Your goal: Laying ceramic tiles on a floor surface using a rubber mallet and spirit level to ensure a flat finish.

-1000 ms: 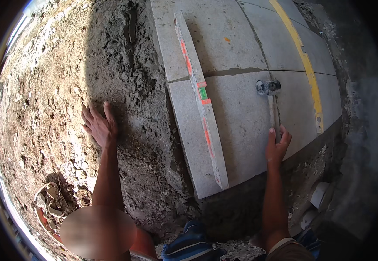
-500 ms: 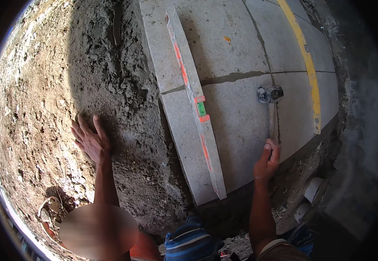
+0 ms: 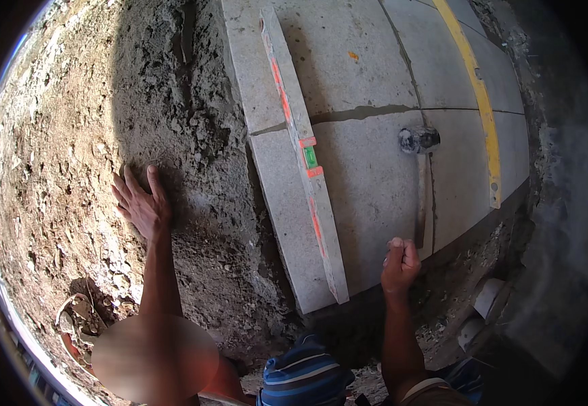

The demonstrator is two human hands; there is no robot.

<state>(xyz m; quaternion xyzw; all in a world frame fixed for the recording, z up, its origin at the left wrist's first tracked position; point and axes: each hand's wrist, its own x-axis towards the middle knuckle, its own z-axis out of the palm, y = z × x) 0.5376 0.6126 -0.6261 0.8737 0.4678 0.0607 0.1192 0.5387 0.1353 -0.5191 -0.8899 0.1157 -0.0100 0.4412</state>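
Note:
My left hand (image 3: 143, 203) lies open on rough grey mortar (image 3: 206, 169), fingers spread. My right hand (image 3: 402, 260) is closed beside the lower end of the mallet handle (image 3: 423, 203); I cannot make out whether anything is in its fingers. The mallet's dark, dusty head (image 3: 419, 141) lies on pale square tiles (image 3: 375, 196). A worn pale spirit level (image 3: 323, 227) with orange marks and a green vial rests lengthwise across two tiles, between my hands. A long yellow level (image 3: 483, 115) lies on the tiles to the right.
A container of rubble (image 3: 77, 325) stands at lower left. A strip of grey concrete (image 3: 554, 223) runs along the right, with white curved objects (image 3: 487, 298) below the tiles' edge. Blue striped fabric (image 3: 304, 372) shows at the bottom. Sunlight falls on the left ground.
My right hand has moved down and left from the mallet's handle to beside its lower end, fingers curled. My left hand stays on the mortar, slightly further left than a second ago.

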